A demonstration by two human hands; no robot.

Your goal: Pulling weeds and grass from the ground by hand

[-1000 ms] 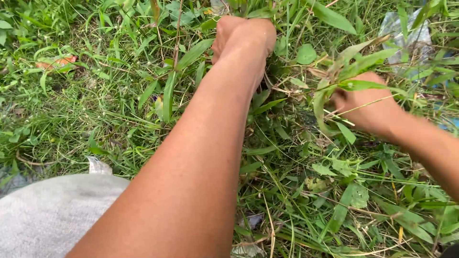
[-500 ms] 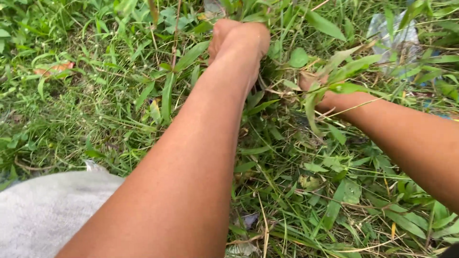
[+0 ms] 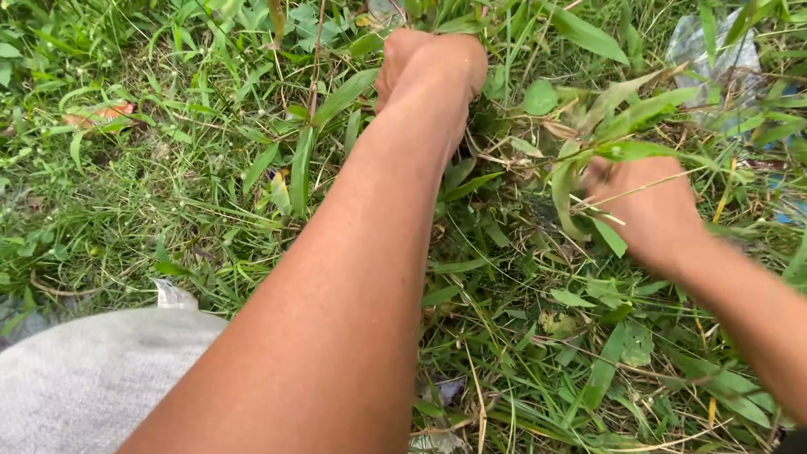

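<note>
My left hand [image 3: 430,63] reaches far forward and is closed around a clump of green weed stems [image 3: 492,38] near the top of the view. My right hand [image 3: 647,206] sits lower on the right, fingers curled in among long leaves [image 3: 626,113] and thin stalks; its fingers are partly hidden by foliage, so what it grips is unclear. Thick grass and broad-leaved weeds cover the ground all around both hands.
A grey cloth-covered knee [image 3: 84,378] fills the lower left corner. A crumpled clear plastic wrapper [image 3: 714,59] lies in the grass at upper right. A dry orange leaf [image 3: 101,113] lies at the left. Small bits of litter [image 3: 441,391] show between stalks near the bottom.
My right hand had pushed forward into the leaves, then drew back toward me and to the right. My left hand stays closed on the same clump.
</note>
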